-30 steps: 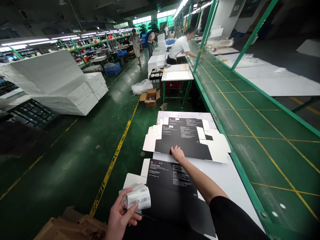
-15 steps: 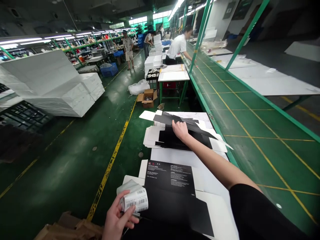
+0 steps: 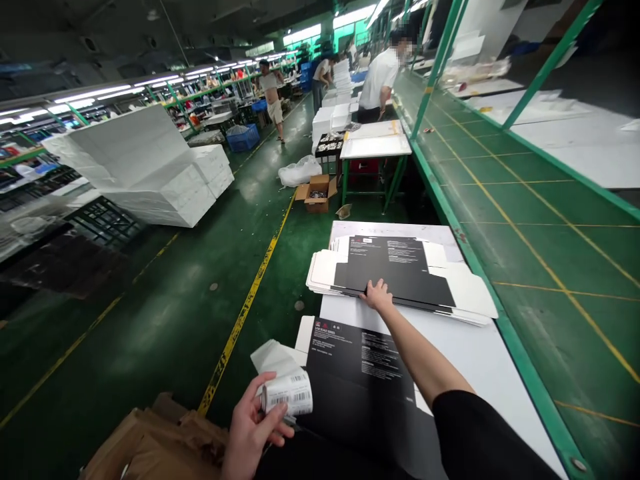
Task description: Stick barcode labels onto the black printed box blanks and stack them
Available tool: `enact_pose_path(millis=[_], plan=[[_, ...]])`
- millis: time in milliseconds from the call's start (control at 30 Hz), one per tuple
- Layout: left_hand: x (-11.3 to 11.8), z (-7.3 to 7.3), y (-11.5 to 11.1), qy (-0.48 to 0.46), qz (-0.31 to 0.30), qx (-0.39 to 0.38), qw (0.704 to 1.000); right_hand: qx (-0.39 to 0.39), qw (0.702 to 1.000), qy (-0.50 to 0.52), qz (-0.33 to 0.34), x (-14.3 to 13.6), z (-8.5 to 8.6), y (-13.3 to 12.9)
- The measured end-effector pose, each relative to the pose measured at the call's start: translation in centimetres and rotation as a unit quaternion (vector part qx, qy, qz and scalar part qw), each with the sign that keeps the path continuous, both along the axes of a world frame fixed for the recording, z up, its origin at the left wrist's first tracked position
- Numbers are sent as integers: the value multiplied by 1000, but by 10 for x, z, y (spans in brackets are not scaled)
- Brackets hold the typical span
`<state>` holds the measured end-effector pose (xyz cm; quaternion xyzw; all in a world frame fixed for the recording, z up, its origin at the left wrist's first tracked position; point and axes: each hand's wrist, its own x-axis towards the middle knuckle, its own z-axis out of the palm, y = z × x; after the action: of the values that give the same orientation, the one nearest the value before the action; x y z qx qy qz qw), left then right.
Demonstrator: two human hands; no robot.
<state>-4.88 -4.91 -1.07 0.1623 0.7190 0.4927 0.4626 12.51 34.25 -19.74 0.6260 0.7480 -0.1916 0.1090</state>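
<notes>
My left hand (image 3: 260, 423) is closed around a roll of white barcode labels (image 3: 297, 393), with a loose strip of backing hanging off behind it. My right hand (image 3: 379, 295) reaches forward, its fingers a little apart on the near edge of a stack of flat black-and-white box blanks (image 3: 410, 267). A small white label (image 3: 367, 241) shows on the top blank's printed face. Closer to me, another flat black box blank (image 3: 350, 380) lies printed side up on the white table (image 3: 490, 373), partly under my right arm.
A green conveyor (image 3: 530, 253) runs along the right. Brown cardboard (image 3: 160, 440) sits at lower left. Ahead are an open carton (image 3: 317, 195), a white-topped table (image 3: 375, 143) and a co-worker in white (image 3: 376, 83). Big white foam blocks (image 3: 165, 180) stand left.
The lifted, tilted blank now lies flat on the stack, its printed face up. My right hand has moved to the stack's near edge. My left hand still holds the label roll.
</notes>
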Motion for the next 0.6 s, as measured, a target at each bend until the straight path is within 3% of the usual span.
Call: enact_pose_path(millis=[67,133,233,300,333,467,600], plan=[[-1,2,1,-5,-23,-2,1000,32,997,71,27,-11,11,-23],[-2,4,4,-7,-32,5,999,23,969,237,59,-24,30,-58],[-1,6,11,-1,-28,20,999,-111,840,517,122,-32,76,-125],[0,7,16,2,-26,30,999,-160,769,586,197,-30,111,-166],[1,8,17,1,-28,37,999,-168,749,598,231,-27,128,-183],[6,12,18,4,-55,74,996,-156,735,603,269,-12,173,-218],[10,17,14,70,-104,102,987,-166,728,618,248,-1,185,-216]])
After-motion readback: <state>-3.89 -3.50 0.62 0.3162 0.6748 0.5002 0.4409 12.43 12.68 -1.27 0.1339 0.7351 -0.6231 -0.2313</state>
